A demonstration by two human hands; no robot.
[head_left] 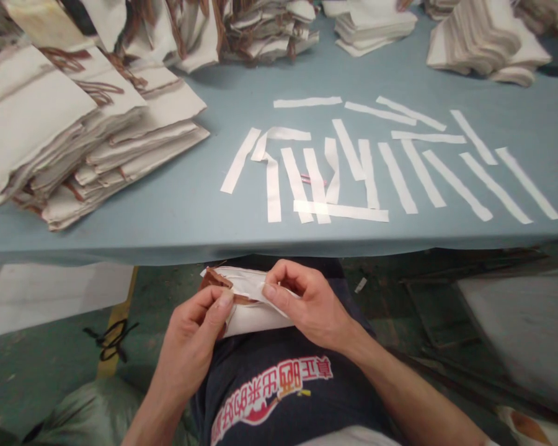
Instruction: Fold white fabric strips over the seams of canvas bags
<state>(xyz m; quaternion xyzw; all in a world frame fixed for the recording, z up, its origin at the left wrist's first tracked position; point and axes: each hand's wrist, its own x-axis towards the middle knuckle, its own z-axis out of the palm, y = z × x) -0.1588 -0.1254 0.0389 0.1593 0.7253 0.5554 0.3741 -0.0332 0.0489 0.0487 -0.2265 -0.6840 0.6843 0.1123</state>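
In my lap, below the table edge, lies a white folded fabric piece [255,319] with a brown part [216,280] at its left end. My left hand [193,331] pinches the left end of a white strip [251,287] against the brown edging, thumb and forefinger pressed together. With thumb and bent fingers, my right hand [314,303] grips the same strip farther right, above the fabric. The fabric's underside and what lies beneath my fingers are hidden.
Several loose white strips [395,179] lie spread on the blue-grey table [204,204]. Stacked white pieces with brown cords [41,124] stand at the left. More white stacks [478,37] line the back. A dark printed apron [270,390] covers my lap.
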